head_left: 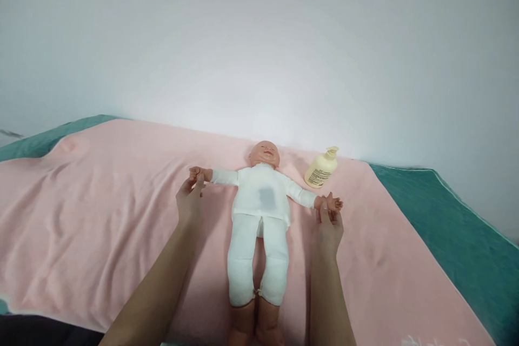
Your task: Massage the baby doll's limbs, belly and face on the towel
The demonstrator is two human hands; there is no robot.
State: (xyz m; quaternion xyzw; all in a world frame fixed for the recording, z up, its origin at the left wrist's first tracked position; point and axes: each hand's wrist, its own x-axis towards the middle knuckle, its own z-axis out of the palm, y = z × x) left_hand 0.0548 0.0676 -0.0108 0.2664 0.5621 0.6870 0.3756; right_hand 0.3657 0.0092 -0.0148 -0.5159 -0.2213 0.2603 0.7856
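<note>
A baby doll (261, 189) in a white top and white trousers lies on its back on the pink blanket (154, 216), head toward the wall and arms spread out sideways. The fingers of my left hand (190, 200) are closed on the doll's hand at the left. At the right, my right hand (329, 224) grips the doll's other hand near the wrist. A pale yellow pump bottle (321, 169) stands just beyond the doll's arm on the right.
Green cloth (454, 232) shows beyond the blanket's right edge, and more green cloth lies at the far left. A plain pale wall (259, 48) rises behind the blanket. Something dark is at the lower left corner.
</note>
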